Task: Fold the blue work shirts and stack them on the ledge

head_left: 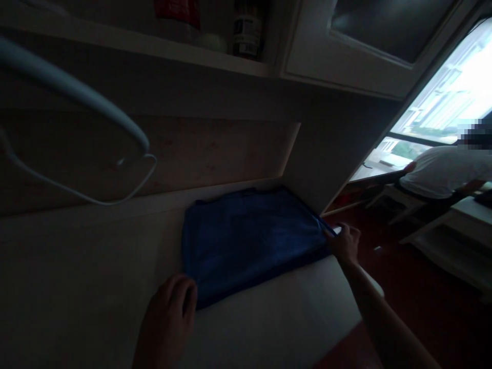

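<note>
A dark blue piece of fabric (pixel 249 236), flat and roughly rectangular, lies on a pale desktop (pixel 277 328); in this dim light I cannot tell whether it is a folded cloth or a soft bag. At its right edge, my right hand (pixel 346 243) pinches the border between thumb and fingers. A small white bit shows beside those fingers. My left hand (pixel 171 307) is at the near left corner, its fingers curled against the fabric edge. The fingertips there are partly hidden in shadow.
A white curved lamp arm (pixel 96 97) hangs at upper left. Overhead, a shelf (pixel 154 48) holds a red package (pixel 177 13) and a dark labelled jar (pixel 246 33). To the right, a person in a white shirt (pixel 442 171) bends near a window and a white table (pixel 472 210).
</note>
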Demonstrator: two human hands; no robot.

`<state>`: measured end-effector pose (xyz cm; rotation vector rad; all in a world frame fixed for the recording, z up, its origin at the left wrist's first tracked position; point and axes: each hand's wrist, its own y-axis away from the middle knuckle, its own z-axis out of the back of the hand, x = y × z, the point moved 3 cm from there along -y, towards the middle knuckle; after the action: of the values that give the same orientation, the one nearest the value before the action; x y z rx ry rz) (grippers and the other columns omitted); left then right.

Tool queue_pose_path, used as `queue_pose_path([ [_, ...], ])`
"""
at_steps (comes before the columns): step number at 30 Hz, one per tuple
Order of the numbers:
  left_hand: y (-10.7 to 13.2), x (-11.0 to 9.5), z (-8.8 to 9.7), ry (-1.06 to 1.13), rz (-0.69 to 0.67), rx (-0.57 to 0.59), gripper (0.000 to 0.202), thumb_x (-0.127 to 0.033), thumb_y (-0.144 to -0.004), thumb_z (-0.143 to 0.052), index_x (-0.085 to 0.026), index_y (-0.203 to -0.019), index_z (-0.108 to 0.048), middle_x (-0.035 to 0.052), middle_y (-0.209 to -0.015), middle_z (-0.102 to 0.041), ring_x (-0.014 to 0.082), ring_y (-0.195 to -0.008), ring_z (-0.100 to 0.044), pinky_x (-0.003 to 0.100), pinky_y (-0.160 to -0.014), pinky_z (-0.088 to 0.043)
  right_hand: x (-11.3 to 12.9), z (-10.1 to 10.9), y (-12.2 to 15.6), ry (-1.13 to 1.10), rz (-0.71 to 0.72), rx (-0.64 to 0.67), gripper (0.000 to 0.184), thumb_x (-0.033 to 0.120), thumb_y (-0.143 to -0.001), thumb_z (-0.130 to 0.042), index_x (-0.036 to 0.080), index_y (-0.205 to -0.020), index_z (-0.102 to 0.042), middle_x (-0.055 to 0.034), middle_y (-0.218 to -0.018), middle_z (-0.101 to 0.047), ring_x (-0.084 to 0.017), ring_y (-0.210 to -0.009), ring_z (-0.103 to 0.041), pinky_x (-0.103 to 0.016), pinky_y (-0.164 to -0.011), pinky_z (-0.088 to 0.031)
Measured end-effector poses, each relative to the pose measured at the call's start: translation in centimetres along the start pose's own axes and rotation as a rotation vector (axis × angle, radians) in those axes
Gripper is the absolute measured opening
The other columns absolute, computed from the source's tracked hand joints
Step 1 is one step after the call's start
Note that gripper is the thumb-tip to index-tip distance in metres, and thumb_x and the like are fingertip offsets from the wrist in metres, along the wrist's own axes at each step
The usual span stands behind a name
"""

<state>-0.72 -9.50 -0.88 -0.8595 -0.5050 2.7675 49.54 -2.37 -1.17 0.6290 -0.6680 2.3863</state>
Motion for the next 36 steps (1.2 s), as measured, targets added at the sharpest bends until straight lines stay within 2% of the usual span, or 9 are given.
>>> queue_pose_path([
  [3, -2.0, -3.1, -1.5, -0.057, -0.150, 0.006, 0.027, -0.038, -0.089, -0.046, -0.025, -0.101, -0.066, 0.0077, -0.108, -0.068, 0.0225, -0.100, -0.061, 0.039, -0.092, -0.047, 5.7, -0.9, 2.3, 0.148, 0.256, -0.109, 0.048, 0.046, -0.088, -0.049, 0.022, -0.129, -0.051, -0.0159, -0.134, -0.048, -0.033, -0.124, -0.044, -0.050, -0.099, -0.039],
  [8, -4.9, -4.3, -7.3, -0.197, -0.192, 0.172, 0.047, -0.041, -0.094, -0.033, -0.021, -0.129, -0.056, 0.0099, -0.138, -0.055, 0.0290, -0.126, -0.049, 0.052, -0.107, -0.036, 13.3, -6.7, 8.0, 0.219, 0.686, 0.313, 0.051, 0.055, -0.096, -0.030, 0.034, -0.140, -0.043, -0.0063, -0.151, -0.037, -0.029, -0.138, -0.031, -0.060, -0.112, -0.016],
  [11, -4.8, -2.8, -9.4, -0.274, -0.170, 0.224, 0.053, -0.047, -0.093, -0.031, -0.023, -0.136, -0.050, 0.0099, -0.145, -0.047, 0.0327, -0.134, -0.040, 0.061, -0.110, -0.025, 12.1, -9.3, 8.9, 0.281, 0.708, 0.561, 0.056, 0.061, -0.095, -0.022, 0.040, -0.145, -0.034, -0.0027, -0.158, -0.025, -0.029, -0.144, -0.021, -0.066, -0.111, -0.008],
  [13, -4.4, -2.0, -10.0, -0.278, -0.173, 0.231, 0.054, -0.049, -0.093, -0.031, -0.026, -0.139, -0.046, 0.0083, -0.147, -0.044, 0.0311, -0.137, -0.037, 0.059, -0.112, -0.024, 9.5, -9.9, 7.8, 0.318, 0.661, 0.608, 0.059, 0.061, -0.096, -0.019, 0.038, -0.149, -0.026, -0.0027, -0.159, -0.021, -0.027, -0.144, -0.020, -0.065, -0.112, -0.007],
  [18, -3.9, -1.4, -10.0, -0.273, -0.178, 0.222, 0.054, -0.048, -0.092, -0.033, -0.029, -0.141, -0.043, 0.0070, -0.149, -0.041, 0.0295, -0.138, -0.035, 0.057, -0.113, -0.023, 2.8, -9.6, 3.1, 0.438, 0.540, 0.490, 0.057, 0.056, -0.097, -0.022, 0.035, -0.150, -0.025, -0.0007, -0.158, -0.022, -0.025, -0.146, -0.015, -0.058, -0.115, -0.002],
  [23, -4.3, -1.7, -10.2, -0.271, -0.169, 0.245, 0.054, -0.048, -0.093, -0.032, -0.028, -0.141, -0.043, 0.0067, -0.149, -0.041, 0.0292, -0.139, -0.035, 0.057, -0.114, -0.022, 0.7, -10.2, 1.9, 0.428, 0.443, 0.442, 0.059, 0.056, -0.097, -0.019, 0.033, -0.152, -0.020, -0.0037, -0.159, -0.019, -0.022, -0.146, -0.015, -0.052, -0.117, -0.006],
  [29, -2.9, -1.8, -8.8, -0.309, -0.144, 0.241, 0.056, -0.051, -0.092, -0.030, -0.026, -0.141, -0.042, 0.0094, -0.151, -0.036, 0.0328, -0.138, -0.034, 0.067, -0.112, -0.014, 2.4, -9.3, 2.1, 0.448, 0.467, 0.461, 0.056, 0.051, -0.097, -0.027, 0.027, -0.148, -0.033, -0.0088, -0.156, -0.029, -0.027, -0.143, -0.023, -0.057, -0.114, -0.013],
  [33, -0.2, 0.0, -7.9, -0.395, -0.162, 0.182, 0.061, -0.054, -0.090, -0.035, -0.024, -0.144, -0.038, 0.0110, -0.153, -0.032, 0.0345, -0.139, -0.033, 0.067, -0.110, -0.018, 7.2, -9.1, 2.0, 0.385, 0.603, 0.270, 0.053, 0.047, -0.099, -0.025, 0.024, -0.143, -0.041, -0.0089, -0.152, -0.037, -0.025, -0.141, -0.028, -0.053, -0.115, -0.016],
  [36, 1.5, 1.3, -7.9, -0.454, -0.211, 0.134, 0.063, -0.052, -0.089, -0.041, -0.025, -0.146, -0.034, 0.0115, -0.154, -0.030, 0.0315, -0.139, -0.032, 0.057, -0.108, -0.032, 11.6, -11.4, 1.7, 0.358, 0.743, 0.325, 0.051, 0.045, -0.099, -0.024, 0.026, -0.144, -0.039, -0.0063, -0.155, -0.031, -0.026, -0.141, -0.028, -0.052, -0.114, -0.019],
])
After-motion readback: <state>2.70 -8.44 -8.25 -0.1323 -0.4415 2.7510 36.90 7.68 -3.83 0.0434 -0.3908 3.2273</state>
